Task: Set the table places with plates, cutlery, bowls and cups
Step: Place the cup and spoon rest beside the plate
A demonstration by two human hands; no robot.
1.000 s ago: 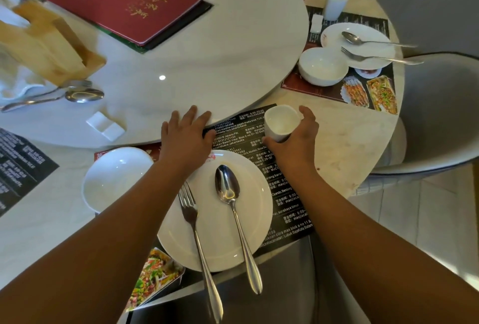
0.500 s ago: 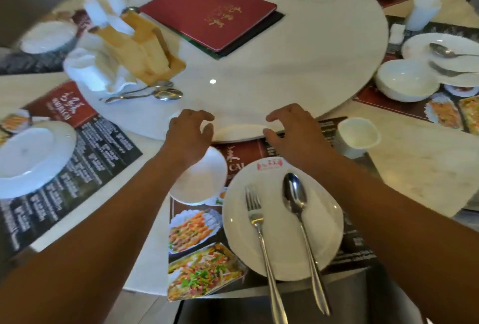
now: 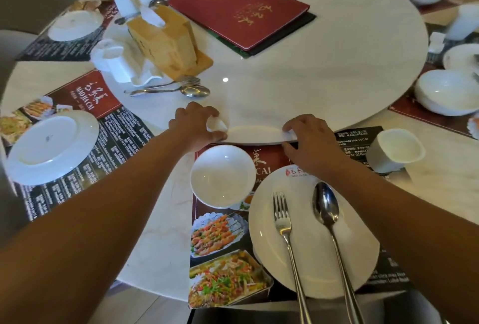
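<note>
My left hand (image 3: 195,124) curls over a small white rest (image 3: 217,124) at the near rim of the round white turntable (image 3: 324,77), pinching it between fingers and thumb. My right hand (image 3: 312,142) grips that same rim, fingers on top and thumb beneath. Below my hands lies a set place. It has a white bowl (image 3: 223,176), a white plate (image 3: 313,259) carrying a fork (image 3: 283,225) and a spoon (image 3: 326,207), and a white cup (image 3: 395,150) to the right. A bare plate (image 3: 51,146) sits on the mat at the left.
On the turntable are a red menu (image 3: 241,10), a wooden tissue holder (image 3: 166,41), stacked white cups (image 3: 111,60) and a spare fork and spoon (image 3: 178,88). A bowl (image 3: 445,92) and other set places are at the right. Printed placemats (image 3: 223,259) cover the table.
My right hand has let go of the cup, which now stands on the mat, and moved left to the turntable rim. My left hand shifted onto the white rest. The view swung left.
</note>
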